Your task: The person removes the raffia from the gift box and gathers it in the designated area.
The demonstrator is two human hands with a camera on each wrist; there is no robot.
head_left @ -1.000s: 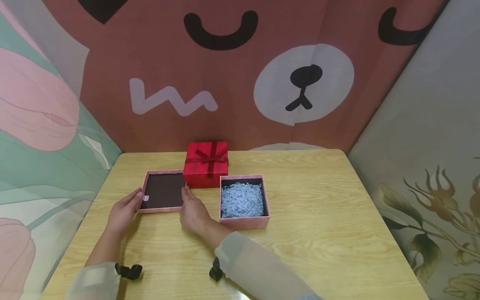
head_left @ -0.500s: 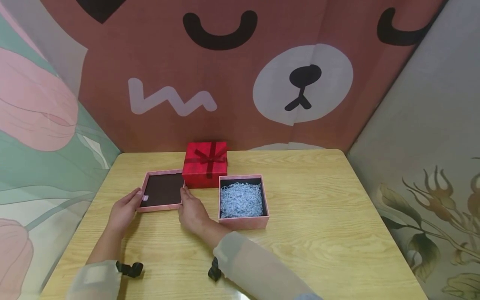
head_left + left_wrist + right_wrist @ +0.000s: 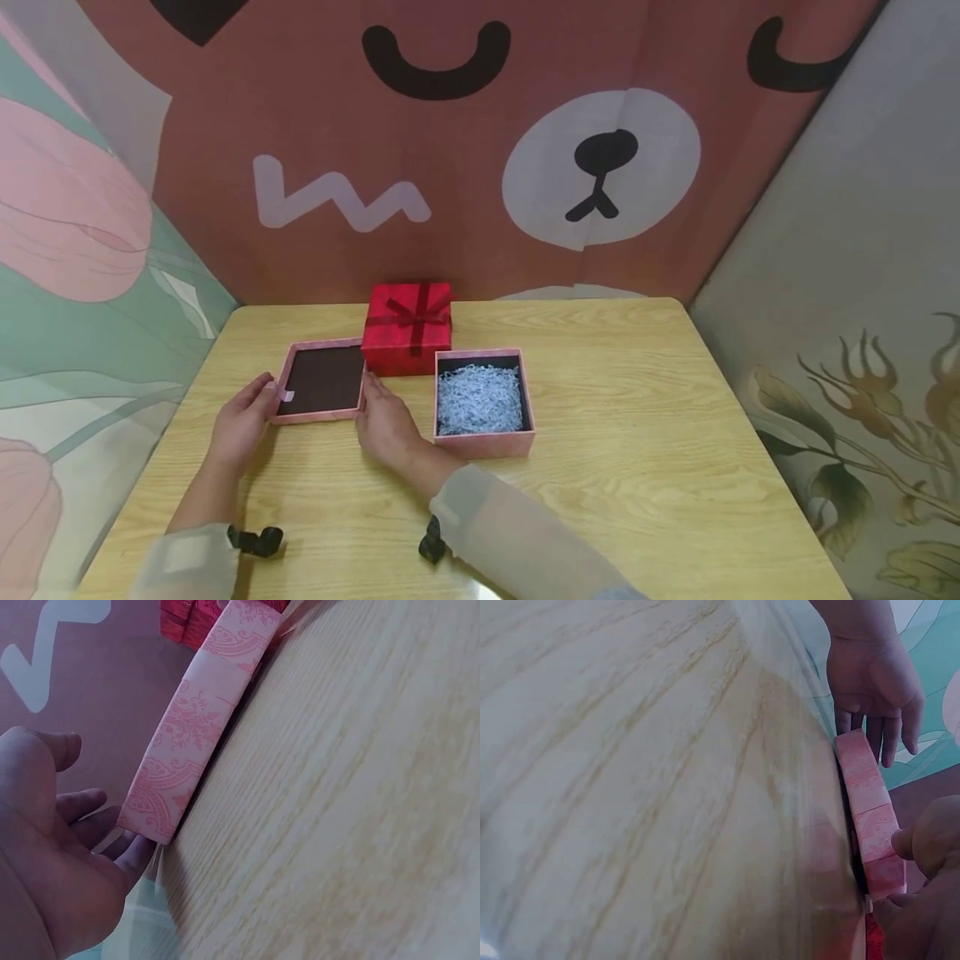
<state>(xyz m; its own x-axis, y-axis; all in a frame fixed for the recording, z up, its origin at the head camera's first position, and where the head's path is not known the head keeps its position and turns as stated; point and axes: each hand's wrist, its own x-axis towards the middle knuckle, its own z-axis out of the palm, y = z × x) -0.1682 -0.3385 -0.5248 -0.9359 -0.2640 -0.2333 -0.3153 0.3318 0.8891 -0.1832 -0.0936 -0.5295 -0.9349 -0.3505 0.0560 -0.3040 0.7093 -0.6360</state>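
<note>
A pink patterned box lid (image 3: 315,415) lies with its dark inside facing up at the left of the table. My left hand (image 3: 242,421) is at its left side, fingertips at the corner; in the left wrist view the thumb (image 3: 69,748) stands off the pink wall. Along the lid's right side rest the straight fingers of my right hand (image 3: 386,421). In the right wrist view its thumb (image 3: 904,844) meets the front wall near the corner. To the right sits the matching open pink box (image 3: 483,445), filled with pale blue shredded paper (image 3: 480,400).
A red gift box (image 3: 408,358) with a dark ribbon bow stands behind, close to both the lid and the pink box. The wooden table (image 3: 615,467) ends at a bear-patterned wall (image 3: 480,267). Black wrist mounts (image 3: 257,542) hang under the sleeves.
The left fingertips have drawn back slightly from the lid's left rim. The lid and right hand keep nearly the same place, while the head view has shifted a little.
</note>
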